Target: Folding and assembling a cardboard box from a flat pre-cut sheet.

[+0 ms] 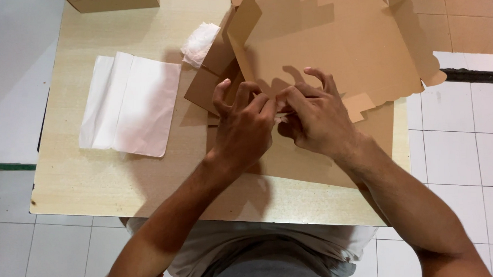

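Item: cardboard box blank (331,48), brown, flat, scallop-edged, lying over the table's (95,182) far right corner and overhanging its right edge.

Hands: your left hand (245,125) and right hand (316,119) met at the blank's near edge, near the table's middle, fingers curled and pinching a small flap between them. What the fingertips held exactly was hidden.

Also present: a partly folded cardboard piece (217,74) just left of the blank; white paper sheets (129,104) toward the left edge; a crumpled tissue (199,43) near the far edge; another box (113,1) at the far left corner.

Risks, judged: the pinched flap could have torn or creased off its score if you pulled unevenly; the overhanging blank could have slid off the right edge.
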